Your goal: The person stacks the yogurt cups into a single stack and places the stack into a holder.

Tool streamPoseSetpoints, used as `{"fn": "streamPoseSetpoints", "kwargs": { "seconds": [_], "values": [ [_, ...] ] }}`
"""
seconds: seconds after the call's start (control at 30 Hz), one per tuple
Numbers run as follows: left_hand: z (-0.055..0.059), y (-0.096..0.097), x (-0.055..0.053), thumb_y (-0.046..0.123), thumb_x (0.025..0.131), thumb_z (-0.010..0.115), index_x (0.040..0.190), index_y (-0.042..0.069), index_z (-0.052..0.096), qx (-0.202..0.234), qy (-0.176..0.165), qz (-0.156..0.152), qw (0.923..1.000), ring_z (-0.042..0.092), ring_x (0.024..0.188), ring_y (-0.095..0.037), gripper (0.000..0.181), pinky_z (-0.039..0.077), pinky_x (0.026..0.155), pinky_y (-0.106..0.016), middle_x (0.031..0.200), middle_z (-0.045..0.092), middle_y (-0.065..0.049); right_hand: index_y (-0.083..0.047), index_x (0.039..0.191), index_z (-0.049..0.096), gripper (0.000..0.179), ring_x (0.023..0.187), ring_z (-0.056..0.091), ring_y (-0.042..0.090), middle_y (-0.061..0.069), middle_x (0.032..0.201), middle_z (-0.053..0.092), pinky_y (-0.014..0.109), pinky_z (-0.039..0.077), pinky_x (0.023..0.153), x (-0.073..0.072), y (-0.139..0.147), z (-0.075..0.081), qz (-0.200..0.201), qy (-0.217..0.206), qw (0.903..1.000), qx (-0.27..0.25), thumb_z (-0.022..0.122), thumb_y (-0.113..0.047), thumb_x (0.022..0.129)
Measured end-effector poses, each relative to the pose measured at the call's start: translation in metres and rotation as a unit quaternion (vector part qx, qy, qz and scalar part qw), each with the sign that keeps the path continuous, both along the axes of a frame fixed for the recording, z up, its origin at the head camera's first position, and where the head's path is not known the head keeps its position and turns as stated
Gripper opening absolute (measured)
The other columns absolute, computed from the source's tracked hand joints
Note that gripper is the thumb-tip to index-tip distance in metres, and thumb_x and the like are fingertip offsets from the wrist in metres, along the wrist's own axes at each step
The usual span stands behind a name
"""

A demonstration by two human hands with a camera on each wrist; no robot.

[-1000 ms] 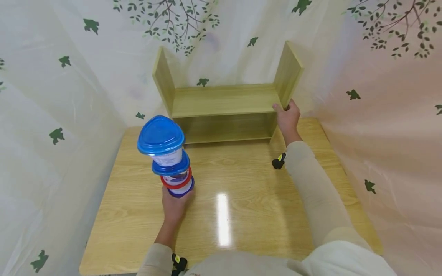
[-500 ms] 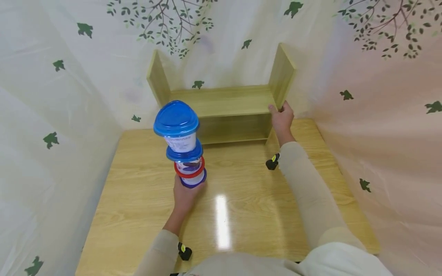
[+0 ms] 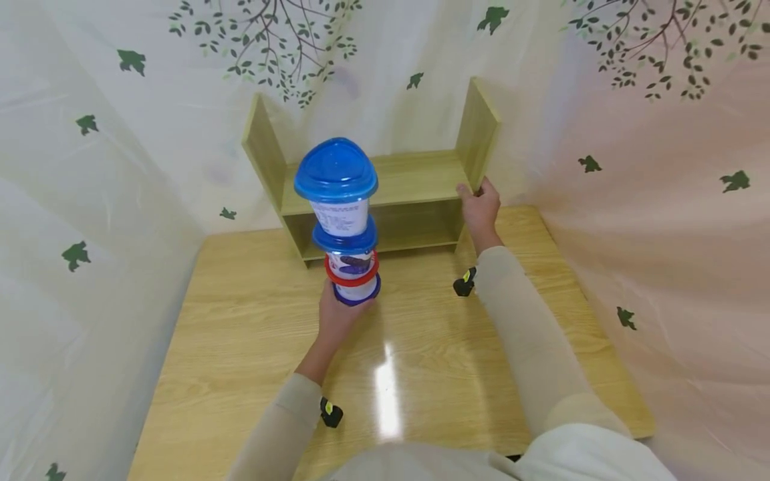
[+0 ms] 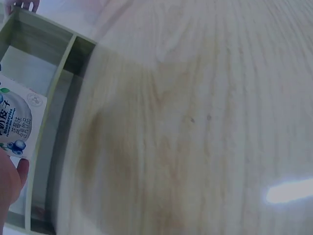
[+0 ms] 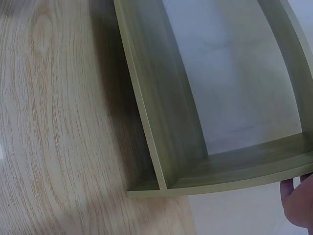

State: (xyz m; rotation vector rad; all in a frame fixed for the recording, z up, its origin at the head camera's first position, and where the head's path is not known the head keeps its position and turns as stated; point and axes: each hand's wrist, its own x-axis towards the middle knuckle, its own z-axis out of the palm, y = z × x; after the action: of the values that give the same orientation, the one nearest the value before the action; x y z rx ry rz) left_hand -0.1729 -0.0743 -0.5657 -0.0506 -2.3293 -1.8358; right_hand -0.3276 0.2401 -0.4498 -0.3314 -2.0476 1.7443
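My left hand [image 3: 338, 319] grips a stack of yogurt-like tubs [image 3: 339, 217] from below, at its lowest tub. A blue rounded-triangle lid [image 3: 337, 167] tops the stack, with blue, red and purple rims beneath it. In the left wrist view one tub [image 4: 19, 120] shows a white label with blueberries. Behind the stack stands a light wooden shelf [image 3: 421, 179], partly covered by it in the head view. My right hand [image 3: 482, 212] holds the shelf's right side panel [image 3: 477, 137], thumb toward the front edge. In the right wrist view only some fingers [image 5: 298, 205] appear at that panel.
The shelf has an upper board between two tall sides and a lower compartment [image 3: 415, 227]. It stands at the back of a wooden table [image 3: 240, 347], against a pale leaf-printed curtain [image 3: 385, 100]. More curtain [image 3: 662, 234] hangs along the right side.
My left hand has carried the stack of tubs rightward and forward, from the shelf's left end to in front of it. My right hand keeps hold of the side panel; the head view has shifted slightly.
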Motion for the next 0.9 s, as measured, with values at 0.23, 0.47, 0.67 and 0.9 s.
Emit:
{"fn": "streamPoseSetpoints", "kwargs": {
  "seconds": [0.23, 0.47, 0.67, 0.9],
  "values": [
    [0.023, 0.017, -0.012, 0.040, 0.073, 0.092, 0.147, 0.022, 0.038, 0.005, 0.026, -0.032, 0.9991, 0.054, 0.125, -0.027, 0.094, 0.043, 0.107, -0.052, 0.138, 0.055, 0.000, -0.004, 0.131, 0.064, 0.038, 0.108, 0.057, 0.017, 0.015, 0.127, 0.065, 0.030, 0.047, 0.091, -0.001, 0.000, 0.001, 0.003, 0.015, 0.9999, 0.007, 0.071, -0.014, 0.095],
    [0.050, 0.025, -0.027, 0.032, 0.073, 0.093, 0.147, 0.018, 0.040, 0.003, 0.064, -0.054, 0.9965, 0.055, 0.123, -0.027, 0.092, 0.045, 0.105, -0.050, 0.136, 0.057, -0.004, -0.004, 0.130, 0.065, 0.037, 0.099, 0.055, 0.017, 0.015, 0.124, 0.065, 0.029, 0.046, 0.085, 0.000, 0.000, 0.004, 0.004, 0.020, 0.9998, 0.008, 0.071, -0.015, 0.095],
    [0.073, 0.028, -0.039, 0.032, 0.072, 0.093, 0.146, 0.014, 0.042, -0.015, 0.080, -0.050, 0.9954, 0.057, 0.119, -0.027, 0.091, 0.046, 0.103, -0.049, 0.133, 0.059, -0.006, -0.004, 0.130, 0.065, 0.037, 0.104, 0.057, 0.018, 0.015, 0.127, 0.065, 0.030, 0.047, 0.092, 0.002, 0.000, 0.002, 0.000, 0.014, 0.9999, 0.000, 0.070, -0.014, 0.095],
    [0.097, 0.030, -0.053, 0.035, 0.073, 0.092, 0.147, 0.017, 0.042, -0.015, 0.100, -0.062, 0.9930, 0.056, 0.123, -0.027, 0.091, 0.045, 0.104, -0.050, 0.136, 0.057, -0.005, -0.008, 0.132, 0.064, 0.037, 0.099, 0.058, 0.019, 0.014, 0.127, 0.066, 0.031, 0.049, 0.087, 0.004, 0.000, -0.002, 0.006, -0.006, 1.0000, -0.005, 0.069, -0.017, 0.097]
  ]
}}
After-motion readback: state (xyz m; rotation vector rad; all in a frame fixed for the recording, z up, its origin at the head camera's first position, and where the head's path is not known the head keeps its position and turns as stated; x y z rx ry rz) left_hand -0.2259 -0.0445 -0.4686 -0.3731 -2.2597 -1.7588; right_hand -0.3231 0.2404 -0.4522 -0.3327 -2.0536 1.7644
